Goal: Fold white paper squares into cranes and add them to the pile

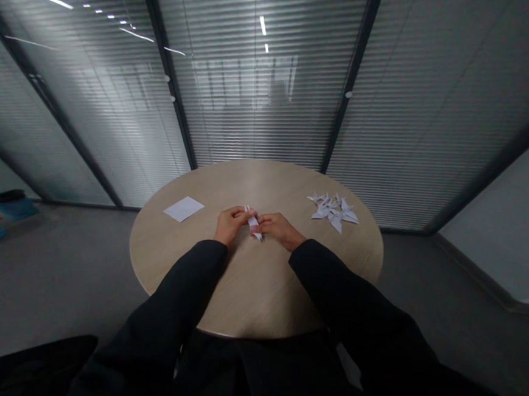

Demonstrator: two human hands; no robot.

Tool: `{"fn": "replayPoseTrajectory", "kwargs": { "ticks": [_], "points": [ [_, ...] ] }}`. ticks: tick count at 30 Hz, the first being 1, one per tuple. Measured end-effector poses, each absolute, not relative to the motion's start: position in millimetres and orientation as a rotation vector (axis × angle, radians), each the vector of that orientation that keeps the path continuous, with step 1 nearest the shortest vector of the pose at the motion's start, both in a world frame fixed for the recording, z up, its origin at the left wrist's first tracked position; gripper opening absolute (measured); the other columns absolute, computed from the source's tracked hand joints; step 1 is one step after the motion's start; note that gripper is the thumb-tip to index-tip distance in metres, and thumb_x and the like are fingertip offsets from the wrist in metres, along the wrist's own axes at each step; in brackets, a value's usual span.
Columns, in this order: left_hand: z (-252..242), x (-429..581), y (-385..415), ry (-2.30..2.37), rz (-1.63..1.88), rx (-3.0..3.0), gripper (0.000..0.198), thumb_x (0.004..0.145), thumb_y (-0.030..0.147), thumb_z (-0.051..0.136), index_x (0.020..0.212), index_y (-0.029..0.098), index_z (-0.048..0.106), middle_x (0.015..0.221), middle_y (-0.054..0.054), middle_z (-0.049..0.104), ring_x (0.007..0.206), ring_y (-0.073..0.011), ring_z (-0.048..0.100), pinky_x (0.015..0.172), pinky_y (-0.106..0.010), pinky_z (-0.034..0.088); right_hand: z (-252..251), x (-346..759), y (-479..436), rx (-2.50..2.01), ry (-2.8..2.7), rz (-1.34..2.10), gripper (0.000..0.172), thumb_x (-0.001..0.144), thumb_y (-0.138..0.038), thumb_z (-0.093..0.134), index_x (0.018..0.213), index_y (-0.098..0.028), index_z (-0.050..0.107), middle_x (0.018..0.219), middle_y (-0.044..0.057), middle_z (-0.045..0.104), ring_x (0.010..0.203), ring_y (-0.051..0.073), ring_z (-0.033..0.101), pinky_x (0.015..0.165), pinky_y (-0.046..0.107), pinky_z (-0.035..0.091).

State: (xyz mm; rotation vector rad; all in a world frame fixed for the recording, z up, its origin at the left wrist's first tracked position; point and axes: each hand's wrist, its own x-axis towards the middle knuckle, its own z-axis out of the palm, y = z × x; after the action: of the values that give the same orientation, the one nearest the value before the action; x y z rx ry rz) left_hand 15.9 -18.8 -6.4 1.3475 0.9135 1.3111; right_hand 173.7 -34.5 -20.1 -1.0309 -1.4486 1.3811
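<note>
A small, narrow piece of folded white paper [254, 225] is pinched between both my hands over the middle of a round wooden table [253, 284]. My left hand [230, 223] grips its upper left side with curled fingers. My right hand [280, 229] holds its right side, fingers closed on it. Both arms are in black sleeves.
A flat white paper square [183, 208] lies on the table at the left. Several folded white paper cranes [334, 209] sit in a pile at the right. Glass walls with blinds stand behind the table. A blue bin [11, 204] is on the floor far left.
</note>
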Motion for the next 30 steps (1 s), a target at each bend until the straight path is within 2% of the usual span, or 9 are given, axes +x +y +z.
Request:
{"fn": "replayPoseTrajectory", "kwargs": {
  "ticks": [3, 8, 15, 22, 28, 30],
  "points": [
    [-7.8, 18.0, -19.8, 0.914, 1.304, 1.366, 0.046, 0.044, 0.046, 0.087, 0.073, 0.013, 0.072, 0.074, -0.008, 0.072, 0.067, -0.0184, 0.065, 0.066, -0.03, 0.049, -20.7, 172.8, -33.5, -1.013, -1.425, 1.35, 0.032, 0.052, -0.039, 0.083, 0.067, -0.015, 0.068, 0.068, 0.003, 0.07, 0.06, 0.013, 0.06, 0.062, 0.027, 0.043],
    [-8.5, 18.3, -19.8, 0.923, 1.347, 1.367, 0.044, 0.046, 0.046, 0.086, 0.073, 0.013, 0.072, 0.074, -0.009, 0.073, 0.068, -0.0189, 0.065, 0.065, -0.029, 0.049, -21.8, 170.6, -32.7, -1.012, -1.399, 1.321, 0.033, 0.05, -0.04, 0.084, 0.063, -0.016, 0.064, 0.067, 0.003, 0.07, 0.061, 0.014, 0.06, 0.061, 0.027, 0.042],
    [-7.0, 18.4, -22.8, 0.908, 1.36, 1.398, 0.043, 0.052, 0.05, 0.083, 0.072, 0.013, 0.072, 0.074, -0.009, 0.073, 0.067, -0.0181, 0.065, 0.064, -0.028, 0.048, -18.9, 170.9, -35.2, -1.018, -1.41, 1.331, 0.034, 0.051, -0.04, 0.083, 0.067, -0.016, 0.065, 0.068, 0.003, 0.069, 0.062, 0.014, 0.06, 0.064, 0.028, 0.042],
    [-8.5, 16.9, -18.3, 0.843, 1.315, 1.357, 0.043, 0.054, 0.05, 0.082, 0.073, 0.013, 0.07, 0.075, -0.009, 0.072, 0.067, -0.017, 0.064, 0.066, -0.029, 0.049, -18.7, 170.9, -33.6, -1.007, -1.488, 1.163, 0.032, 0.064, -0.049, 0.073, 0.072, -0.018, 0.069, 0.071, 0.001, 0.067, 0.069, 0.015, 0.058, 0.068, 0.027, 0.042],
    [-10.9, 16.7, -17.0, 0.814, 1.329, 1.325, 0.05, 0.053, 0.04, 0.085, 0.093, 0.014, 0.069, 0.074, -0.005, 0.071, 0.069, -0.0171, 0.066, 0.072, -0.032, 0.051, -23.5, 171.8, -29.6, -1.053, -1.569, 0.919, 0.028, 0.067, -0.047, 0.07, 0.072, -0.02, 0.069, 0.073, 0.001, 0.068, 0.07, 0.018, 0.059, 0.067, 0.029, 0.042],
    [-10.2, 16.5, -17.1, 0.82, 1.331, 1.32, 0.049, 0.053, 0.04, 0.085, 0.091, 0.014, 0.069, 0.072, -0.004, 0.07, 0.068, -0.0167, 0.066, 0.072, -0.032, 0.051, -24.2, 171.5, -30.0, -1.084, -1.612, 0.798, 0.025, 0.071, -0.046, 0.068, 0.073, -0.021, 0.07, 0.073, 0.002, 0.069, 0.071, 0.019, 0.061, 0.068, 0.03, 0.043]
  ]
}}
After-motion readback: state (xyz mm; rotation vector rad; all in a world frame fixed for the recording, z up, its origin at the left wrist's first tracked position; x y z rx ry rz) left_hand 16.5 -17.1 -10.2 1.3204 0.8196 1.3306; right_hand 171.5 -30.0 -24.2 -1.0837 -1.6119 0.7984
